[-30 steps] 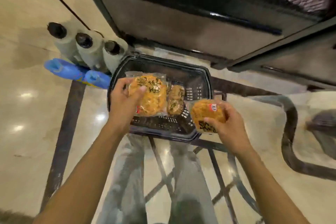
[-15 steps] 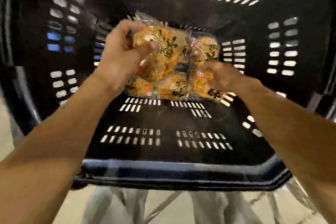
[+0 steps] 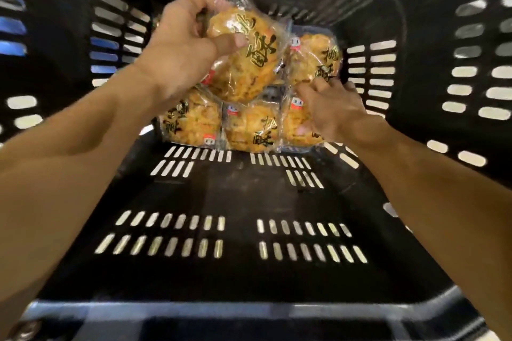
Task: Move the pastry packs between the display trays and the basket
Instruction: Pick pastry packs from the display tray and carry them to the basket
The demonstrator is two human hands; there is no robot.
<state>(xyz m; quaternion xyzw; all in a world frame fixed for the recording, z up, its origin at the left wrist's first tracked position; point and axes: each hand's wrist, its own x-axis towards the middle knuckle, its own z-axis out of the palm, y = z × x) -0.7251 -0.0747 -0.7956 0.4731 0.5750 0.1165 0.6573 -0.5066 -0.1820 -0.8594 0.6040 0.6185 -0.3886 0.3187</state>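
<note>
I am looking down into a black slotted basket (image 3: 238, 196). Several clear-wrapped golden pastry packs with black lettering lie at its far end. My left hand (image 3: 180, 47) grips one pastry pack (image 3: 249, 66) by its upper left edge, tilted above the pile. Below it lie a left pack (image 3: 191, 122) and a middle pack (image 3: 252, 130). My right hand (image 3: 332, 111) lies over the lower right pack (image 3: 293, 130) with its fingers curled on the wrapper. Another pack (image 3: 313, 58) leans against the far wall just above those fingers.
The basket's slotted walls rise on the left (image 3: 116, 36) and right (image 3: 468, 86). Its near rim (image 3: 249, 310) crosses the bottom of the view. The near half of the basket floor holds no packs.
A second ago both hands held packs above the basket on the floor. Since then they have gone down into it, and the right hand's pack now lies among the pile.
</note>
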